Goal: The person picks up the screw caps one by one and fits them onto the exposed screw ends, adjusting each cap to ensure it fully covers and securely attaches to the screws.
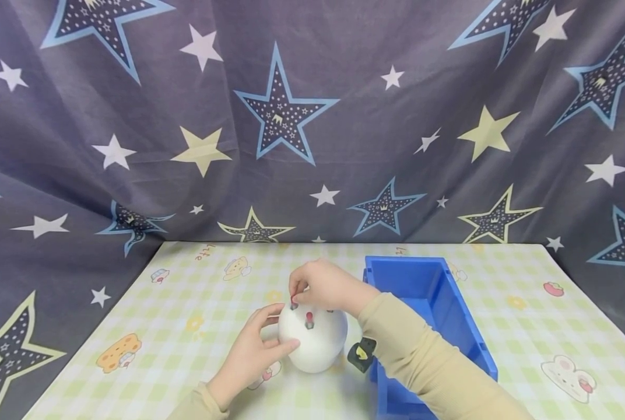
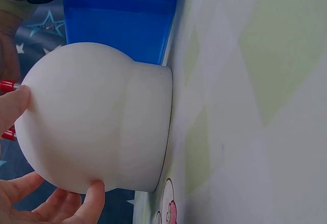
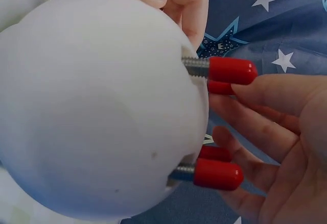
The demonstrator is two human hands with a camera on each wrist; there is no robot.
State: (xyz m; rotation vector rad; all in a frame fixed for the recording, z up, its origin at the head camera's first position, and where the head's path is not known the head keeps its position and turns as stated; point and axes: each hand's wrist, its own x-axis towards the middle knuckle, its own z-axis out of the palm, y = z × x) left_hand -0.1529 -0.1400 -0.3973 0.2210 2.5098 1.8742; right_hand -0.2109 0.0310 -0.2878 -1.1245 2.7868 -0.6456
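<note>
A white ball-shaped body with a short flat base stands on the table. Several bolts with red caps stick out of its top, their metal threads partly showing. My left hand holds the ball from the left, thumb on the near side and fingers round the far side. In the left wrist view, the ball's flat base rests on the tablecloth. Above the ball, my right hand pinches one red-capped bolt between thumb and fingers. Another red-capped bolt stands untouched nearer the front.
Just right of the ball is a blue plastic bin, with my right forearm crossing over it. A black wrist camera hangs by the right sleeve. The checked tablecloth reaches back to a dark curtain with stars.
</note>
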